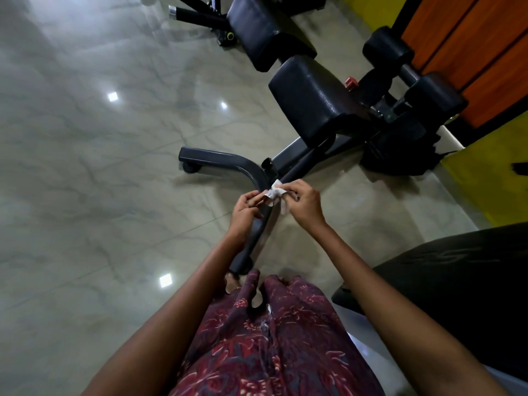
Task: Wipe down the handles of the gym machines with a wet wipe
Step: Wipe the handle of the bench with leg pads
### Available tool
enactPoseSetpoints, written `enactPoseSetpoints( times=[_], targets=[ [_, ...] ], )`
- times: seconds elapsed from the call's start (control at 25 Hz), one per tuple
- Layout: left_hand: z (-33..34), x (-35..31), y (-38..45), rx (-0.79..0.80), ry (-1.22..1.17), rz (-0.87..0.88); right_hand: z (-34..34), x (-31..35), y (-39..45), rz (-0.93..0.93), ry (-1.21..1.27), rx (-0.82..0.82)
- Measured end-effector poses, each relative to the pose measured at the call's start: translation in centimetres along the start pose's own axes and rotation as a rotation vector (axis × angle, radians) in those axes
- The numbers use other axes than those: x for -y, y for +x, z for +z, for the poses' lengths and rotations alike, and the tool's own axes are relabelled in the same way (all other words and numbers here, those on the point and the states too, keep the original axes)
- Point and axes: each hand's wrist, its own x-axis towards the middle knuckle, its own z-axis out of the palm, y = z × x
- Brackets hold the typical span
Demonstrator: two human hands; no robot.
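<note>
A small white wet wipe [276, 194] is stretched between both hands, out in front of the person and above the dark curved base bar [228, 164] of a weight bench. The wipe is crumpled and partly unfolded, pale with soft creases; one corner sticks up toward the far side and a loose flap hangs down on the right, just below the right hand. Its long axis runs roughly left to right, from one hand to the other, tilted a little so the right end sits farther away.

The left hand [245, 207] has its fingers curled in, and its fingertips pinch the left edge of the wipe. The right hand [303, 199] is likewise curled, thumb and fingers pinching the right part of the wipe.

The middle of the wipe is partly covered by the fingers, so its full outline cannot be made out, nor whether it touches the bar beneath. Beyond the hands, the bench's black padded seat [311, 95] and roller pads [434, 94] lie on a glossy marble floor [85, 167]. Another black padded surface [457, 284] is cut off at the right edge. The person's patterned maroon garment [271, 344] fills the near foreground.
</note>
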Motion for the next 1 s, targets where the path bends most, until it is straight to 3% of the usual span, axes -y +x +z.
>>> enactPoseSetpoints(
  times=[0.08, 0.28, 0.6, 0.76, 1.0],
  targets=[
    [0.0, -0.2, -0.1, 0.000, -0.016, -0.014, 0.4, 0.1, -0.3, 0.081, 0.010, -0.058],
    [-0.1, -0.2, -0.2, 0.023, -0.002, -0.008, 1.4, 0.7, -2.2, 0.045, 0.001, -0.126],
    [-2.2, -0.1, 0.5, -0.127, 0.118, -0.038, 0.7, 1.8, -1.5, -0.111, -0.122, 0.064],
    [-2.8, 0.1, 0.4, -0.139, 0.131, -0.062, 2.2, 3.5, 1.8, 0.005, -0.397, 0.241],
    [-2.8, -0.4, 0.6, -0.137, 0.131, -0.014, -0.4, 1.8, -0.2, -0.071, -0.150, 0.108]
  ],
)
